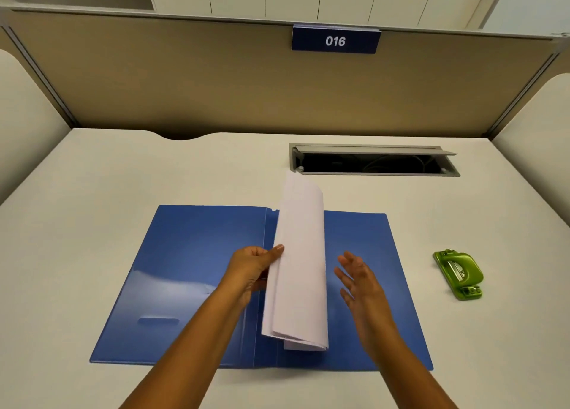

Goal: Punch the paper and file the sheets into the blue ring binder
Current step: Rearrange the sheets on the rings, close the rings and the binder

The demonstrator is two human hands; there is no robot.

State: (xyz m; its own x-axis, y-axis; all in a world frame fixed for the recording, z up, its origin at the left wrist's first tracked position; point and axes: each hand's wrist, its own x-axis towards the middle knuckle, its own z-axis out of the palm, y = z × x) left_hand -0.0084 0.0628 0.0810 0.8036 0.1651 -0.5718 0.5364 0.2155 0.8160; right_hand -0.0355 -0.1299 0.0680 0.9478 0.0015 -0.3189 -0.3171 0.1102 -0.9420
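Note:
The blue ring binder (pixel 185 273) lies open and flat on the desk in front of me. Above its spine stands a stack of white sheets (pixel 300 263), curled over lengthwise. My left hand (pixel 254 269) grips the stack's left edge with fingers and thumb. My right hand (pixel 359 280) hovers just right of the sheets, fingers spread, apart from the paper and holding nothing. The binder's rings are hidden behind the sheets and my left hand. A green hole punch (pixel 459 274) rests on the desk to the right of the binder.
A cable hatch (pixel 374 160) with its lid raised opens in the white desk (pixel 92 177) behind the binder. A beige partition with a blue "016" sign (pixel 335 40) closes off the back. Curved side panels stand left and right.

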